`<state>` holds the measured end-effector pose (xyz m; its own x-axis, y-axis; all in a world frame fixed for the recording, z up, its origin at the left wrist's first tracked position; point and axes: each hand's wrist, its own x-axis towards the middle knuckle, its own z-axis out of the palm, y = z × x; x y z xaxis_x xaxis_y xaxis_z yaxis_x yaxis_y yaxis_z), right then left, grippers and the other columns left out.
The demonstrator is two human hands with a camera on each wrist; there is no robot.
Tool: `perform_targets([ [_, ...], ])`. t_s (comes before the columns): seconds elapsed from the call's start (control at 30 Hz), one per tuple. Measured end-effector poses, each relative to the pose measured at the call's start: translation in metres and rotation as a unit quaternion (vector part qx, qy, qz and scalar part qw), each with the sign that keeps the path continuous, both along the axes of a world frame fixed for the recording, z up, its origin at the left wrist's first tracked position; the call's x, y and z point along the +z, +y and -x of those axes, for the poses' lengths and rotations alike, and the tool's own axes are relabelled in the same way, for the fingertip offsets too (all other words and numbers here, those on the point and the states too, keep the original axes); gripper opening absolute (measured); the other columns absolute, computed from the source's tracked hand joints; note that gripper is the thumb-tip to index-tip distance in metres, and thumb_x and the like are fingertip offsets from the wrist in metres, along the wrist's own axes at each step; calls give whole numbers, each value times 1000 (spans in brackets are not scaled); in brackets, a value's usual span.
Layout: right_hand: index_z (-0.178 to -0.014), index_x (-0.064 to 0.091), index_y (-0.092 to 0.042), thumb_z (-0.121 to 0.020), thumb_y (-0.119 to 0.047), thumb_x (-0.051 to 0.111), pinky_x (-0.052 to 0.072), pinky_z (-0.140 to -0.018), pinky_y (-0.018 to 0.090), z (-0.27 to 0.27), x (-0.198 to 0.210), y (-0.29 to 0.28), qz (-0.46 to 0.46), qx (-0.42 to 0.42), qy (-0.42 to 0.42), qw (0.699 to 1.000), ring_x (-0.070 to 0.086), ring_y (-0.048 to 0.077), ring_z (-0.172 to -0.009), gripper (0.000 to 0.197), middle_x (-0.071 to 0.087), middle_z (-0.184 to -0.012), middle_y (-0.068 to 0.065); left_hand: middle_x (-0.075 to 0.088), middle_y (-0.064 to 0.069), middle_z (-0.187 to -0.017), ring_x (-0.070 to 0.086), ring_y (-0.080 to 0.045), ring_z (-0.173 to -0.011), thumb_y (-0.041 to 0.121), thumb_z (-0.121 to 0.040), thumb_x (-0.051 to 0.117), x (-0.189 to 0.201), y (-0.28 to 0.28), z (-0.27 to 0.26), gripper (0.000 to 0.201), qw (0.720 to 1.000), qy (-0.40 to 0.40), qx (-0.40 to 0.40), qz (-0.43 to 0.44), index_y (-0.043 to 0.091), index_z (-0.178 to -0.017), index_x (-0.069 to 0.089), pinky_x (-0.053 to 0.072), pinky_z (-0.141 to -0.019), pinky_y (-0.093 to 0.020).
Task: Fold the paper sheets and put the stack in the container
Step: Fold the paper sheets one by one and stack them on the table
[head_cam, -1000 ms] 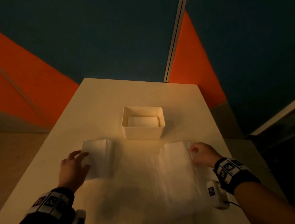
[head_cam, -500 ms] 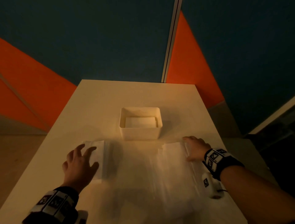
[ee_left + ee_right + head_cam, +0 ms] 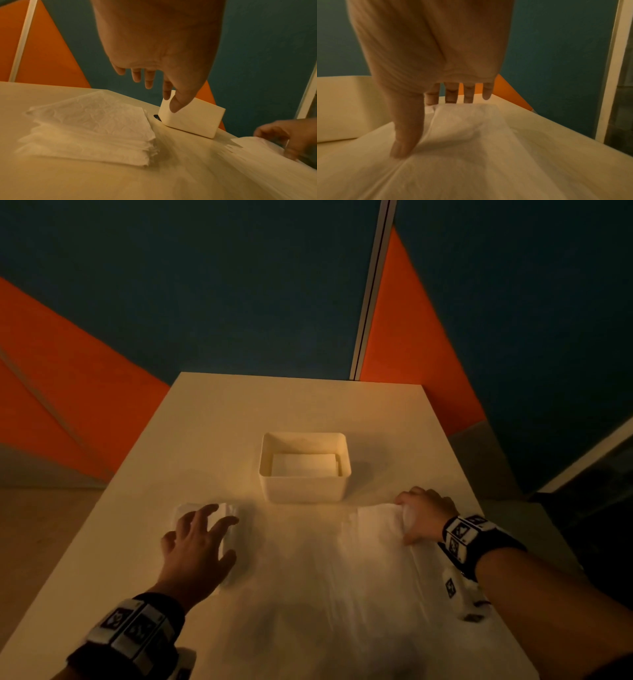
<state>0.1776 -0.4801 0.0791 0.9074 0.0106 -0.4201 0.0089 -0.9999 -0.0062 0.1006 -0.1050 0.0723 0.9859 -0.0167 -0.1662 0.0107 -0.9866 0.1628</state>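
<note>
While no readable writing shows, the left hand (image 3: pixel 197 546) hovers spread above the folded stack (image 3: pixel 96 129); the right hand (image 3: pixel 423 517) pinches the unfolded sheet (image 3: pixel 359 570), near the container (image 3: pixel 305 487).

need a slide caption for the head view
Left hand above folded stack, right hand gripping open sheet, container behind.

Container (image 3: pixel 305 484) mid-table — bare flanks
</note>
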Motion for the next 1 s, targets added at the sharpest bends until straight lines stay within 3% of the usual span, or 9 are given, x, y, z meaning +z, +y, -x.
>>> perform_targets([
  [0.2,-87,63,-32,-74,-34,75,40,-91,32,7,10,-11,-122,-13,-63,991,53,15,-103,17,55,-104,-11,9,3,-155,7,-26,-142,52,-88,50,3,-9,-3,57,1000,18,-23,8,44,-141,30,17,-113,-49],
  [0.3,-72,62,-23,-77,-19,74,51,-83,38,10,24,-8,-225,-27,-45,973,62,17,-85,13,63,-84,-6,15,6,-153,11,-23,-141,48,-89,52,5,-14,-8,47,996,42,-40,61,46,-133,38,17,-112,-48],
  [0.4,-70,58,-19,-80,-5,70,50,-70,30,17,48,11,-349,-29,-15,937,62,7,-68,21,64,-69,-6,34,10,-143,29,-19,-134,43,-87,58,12,-22,-15,27,980,99,-46,165,52,-110,47,27,-110,-45],
  [0.47,-74,56,-15,-82,-2,67,50,-65,28,22,61,27,-415,-38,-15,909,62,1,-63,19,65,-68,-6,46,14,-128,41,-15,-126,45,-82,66,19,-30,-19,24,943,164,-21,289,50,-102,54,36,-106,-37],
  [0.6,-86,58,-3,-85,-3,65,51,-63,26,33,79,56,-530,-67,-62,843,63,12,-69,7,68,-77,12,58,19,-119,53,-5,-113,78,-44,65,34,-48,-23,72,864,261,-8,431,44,-107,59,43,-94,-25],
  [0.67,-83,57,-8,-86,-1,63,46,-55,16,38,84,68,-592,-86,-85,797,61,4,-63,10,67,-70,2,64,13,-116,58,-8,-109,84,-34,66,38,-57,-22,87,818,289,7,497,38,-108,61,45,-93,-27],
  [0.83,-89,59,-12,-89,-2,59,38,-47,16,43,80,82,-668,-144,-110,722,57,4,-60,9,67,-70,-2,71,-1,-104,65,-17,-98,45,-71,68,53,-72,-24,44,695,257,83,666,23,-109,62,54,-86,-35],
  [0.93,-100,61,-13,-90,-2,58,38,-49,22,43,74,80,-680,-175,-92,706,58,14,-69,15,67,-81,4,67,-10,-116,66,-22,-97,39,-55,87,54,-67,-34,69,650,190,76,732,18,-117,65,56,-74,-32],
  [1.0,-106,64,-17,-90,1,55,48,-57,27,43,71,78,-707,-189,-63,678,65,19,-77,25,71,-90,5,68,-15,-110,67,-25,-92,29,-60,85,56,-64,-37,59,645,150,66,747,21,-115,66,56,-71,-32],
])
